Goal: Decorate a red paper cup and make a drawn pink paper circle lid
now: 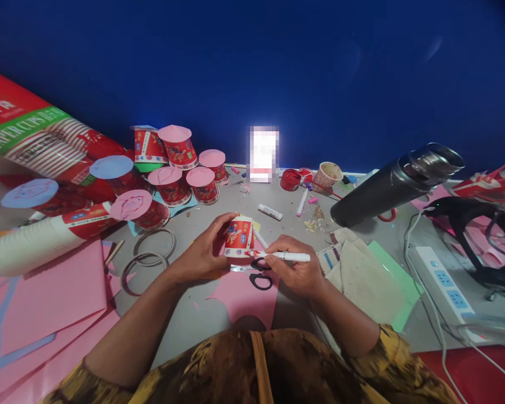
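My left hand is wrapped around a red and white paper cup, which shows printed pictures on its side. In my right hand is a white marker with a red tip, gripped between thumb and fingers. Its tip meets or nearly meets the cup's lower white band; I cannot tell which. Black-handled scissors lie just below the cup, on a cut piece of pink paper. A glue stick rests on the table beyond my right hand.
Several paper cups with pink or blue paper tops stand at the back left. Two tape rings and a stack of pink paper lie left. A black flask, cloth and power strip are right. A bright screen stands at the back.
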Demonstrator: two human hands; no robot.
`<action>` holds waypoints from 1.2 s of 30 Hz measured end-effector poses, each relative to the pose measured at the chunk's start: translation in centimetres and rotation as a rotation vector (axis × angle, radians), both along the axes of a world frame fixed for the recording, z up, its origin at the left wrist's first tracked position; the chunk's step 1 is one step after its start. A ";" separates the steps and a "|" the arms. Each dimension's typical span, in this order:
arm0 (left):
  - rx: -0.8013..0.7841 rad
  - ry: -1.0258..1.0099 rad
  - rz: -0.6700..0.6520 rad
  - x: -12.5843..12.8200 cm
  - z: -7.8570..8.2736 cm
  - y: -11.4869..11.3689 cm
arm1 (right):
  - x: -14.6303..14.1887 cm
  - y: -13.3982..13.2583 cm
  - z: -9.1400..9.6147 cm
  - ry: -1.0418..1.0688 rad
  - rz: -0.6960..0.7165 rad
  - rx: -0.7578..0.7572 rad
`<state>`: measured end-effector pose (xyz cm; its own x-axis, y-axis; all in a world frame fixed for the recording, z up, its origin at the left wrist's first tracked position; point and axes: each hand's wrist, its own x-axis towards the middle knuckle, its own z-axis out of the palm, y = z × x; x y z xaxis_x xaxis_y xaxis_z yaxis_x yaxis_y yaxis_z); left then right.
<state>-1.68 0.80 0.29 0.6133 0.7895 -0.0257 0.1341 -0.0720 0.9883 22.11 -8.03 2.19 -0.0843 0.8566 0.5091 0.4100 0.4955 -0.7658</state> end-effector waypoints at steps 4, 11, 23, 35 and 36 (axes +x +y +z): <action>-0.002 -0.008 -0.007 0.0 -0.1 0.0 | 0.0 0.0 0.0 0.016 -0.036 0.043; 0.038 0.006 -0.017 -0.3 -0.6 0.2 | 0.0 0.1 -0.1 0.003 -0.022 0.043; 0.034 -0.003 -0.018 -0.2 -0.6 0.1 | 0.1 0.1 0.0 -0.012 -0.026 -0.022; 0.023 -0.014 -0.022 -0.3 -0.8 0.1 | 0.1 0.1 -0.2 -0.003 -0.049 0.009; 0.019 -0.014 -0.023 -0.2 -0.7 0.1 | 0.0 0.1 -0.2 -0.006 -0.050 0.007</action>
